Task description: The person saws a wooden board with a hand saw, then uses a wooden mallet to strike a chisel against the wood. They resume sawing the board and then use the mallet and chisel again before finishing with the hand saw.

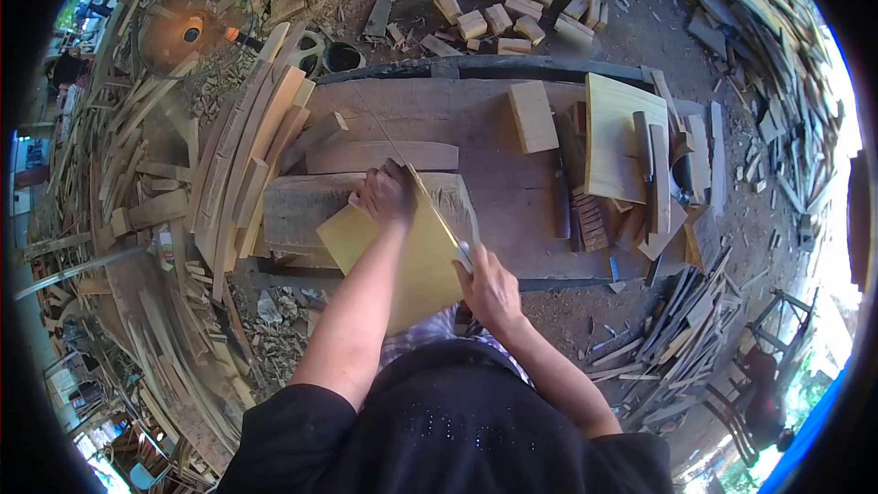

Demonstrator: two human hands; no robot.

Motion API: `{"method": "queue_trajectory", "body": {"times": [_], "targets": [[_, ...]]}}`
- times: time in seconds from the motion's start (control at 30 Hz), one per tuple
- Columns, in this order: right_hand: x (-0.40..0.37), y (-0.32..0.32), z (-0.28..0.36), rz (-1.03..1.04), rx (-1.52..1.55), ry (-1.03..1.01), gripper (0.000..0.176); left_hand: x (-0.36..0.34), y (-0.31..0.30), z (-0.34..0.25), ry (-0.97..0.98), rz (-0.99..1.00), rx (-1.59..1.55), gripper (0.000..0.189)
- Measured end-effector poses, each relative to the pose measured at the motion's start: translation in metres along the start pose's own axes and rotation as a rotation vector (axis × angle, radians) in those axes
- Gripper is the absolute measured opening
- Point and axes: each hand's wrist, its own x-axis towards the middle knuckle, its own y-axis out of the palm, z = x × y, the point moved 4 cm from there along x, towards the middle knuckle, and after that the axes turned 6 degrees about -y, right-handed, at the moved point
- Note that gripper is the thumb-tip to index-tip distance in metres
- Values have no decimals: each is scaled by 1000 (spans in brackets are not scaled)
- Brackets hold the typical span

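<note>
The left hand (384, 194) clamps the upper edge of a flat yellow wooden board (402, 261), its grip curled tight over the corner. The board lies tilted across a weathered grey wooden block (302, 206) at the near side of the broad plank tabletop (476, 119), with its lower end reaching towards the person's lap. The right hand (489, 288) is pressed together around the handle of a long thin straight tool (430, 210), which lies along the board's right edge and reaches up past the left hand; whether it is a blade or a saw is hard to tell. The board looks stiff, thin and fairly light, likely to skid on the block unless pinned, so its far edge, clear of the tool's line, seems the safest hold. A pale curved plank (613, 137) and a small tan wood block (532, 116) lie well apart on the right.
</note>
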Motion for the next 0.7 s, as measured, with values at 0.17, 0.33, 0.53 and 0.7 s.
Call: {"method": "queue_trajectory", "body": {"times": [0.17, 0.33, 0.53, 0.7], "targets": [[-92, -49, -16, 24, -99, 20, 30, 1, 8, 3, -7, 5, 69, 34], [-77, -39, -21, 103, -131, -28, 28, 5, 20, 8, 121, 21, 99, 33], [-62, -12, -35, 44, -34, -24, 25, 10, 34, 20, 159, -78, 149, 32], [-108, -58, -20, 98, -49, 78, 23, 5, 11, 2, 91, 12, 169, 32]]}}
